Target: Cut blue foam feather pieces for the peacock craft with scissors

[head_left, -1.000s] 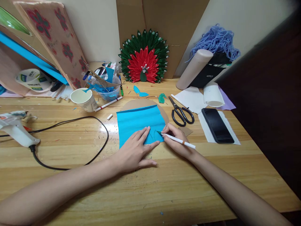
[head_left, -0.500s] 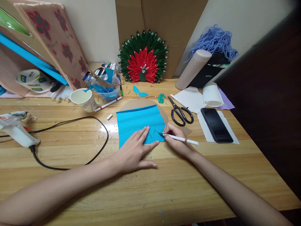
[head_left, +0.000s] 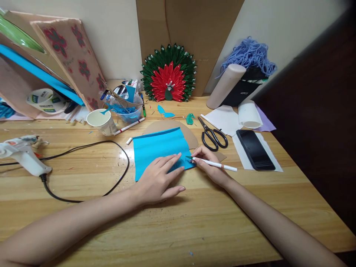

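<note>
Centrally, just below mid-frame, the left hand (head_left: 158, 178) lies flat, fingers spread, pinning the blue paper (head_left: 158, 148) on the table (head_left: 194, 222), while the right hand (head_left: 208, 165) pinches a white pen (head_left: 214, 163), its length running rightward, tip meeting the paper's lower right edge

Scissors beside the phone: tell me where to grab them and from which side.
Take the scissors by the black loop handles, which lie at the near end, pointing toward the person; the closed blades point away toward the wall. Come from the near side, probably with the right hand, which is closer, though it now holds a white pen.
</note>
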Action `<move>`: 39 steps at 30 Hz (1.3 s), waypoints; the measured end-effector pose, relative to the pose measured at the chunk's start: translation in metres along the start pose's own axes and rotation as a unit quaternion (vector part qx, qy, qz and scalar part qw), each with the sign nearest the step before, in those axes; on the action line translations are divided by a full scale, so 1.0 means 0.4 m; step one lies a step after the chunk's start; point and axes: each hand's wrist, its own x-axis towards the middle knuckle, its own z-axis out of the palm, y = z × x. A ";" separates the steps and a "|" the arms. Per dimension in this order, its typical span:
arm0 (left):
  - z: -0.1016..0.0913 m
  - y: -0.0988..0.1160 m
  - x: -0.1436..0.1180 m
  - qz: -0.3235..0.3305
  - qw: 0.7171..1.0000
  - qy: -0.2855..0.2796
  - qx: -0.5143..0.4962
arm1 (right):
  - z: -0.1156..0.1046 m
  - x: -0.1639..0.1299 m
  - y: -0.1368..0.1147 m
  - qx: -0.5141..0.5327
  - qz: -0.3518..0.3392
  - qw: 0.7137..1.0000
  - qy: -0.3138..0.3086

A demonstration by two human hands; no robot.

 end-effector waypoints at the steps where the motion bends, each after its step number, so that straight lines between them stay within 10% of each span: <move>1: 0.002 -0.003 0.002 -0.002 1.000 -0.005 -0.006 | 0.001 -0.001 -0.003 0.008 0.003 1.000 -0.008; 39: 0.023 -0.020 0.024 0.010 0.997 -0.075 -0.034 | -0.006 0.001 -0.002 -0.149 0.010 0.988 0.028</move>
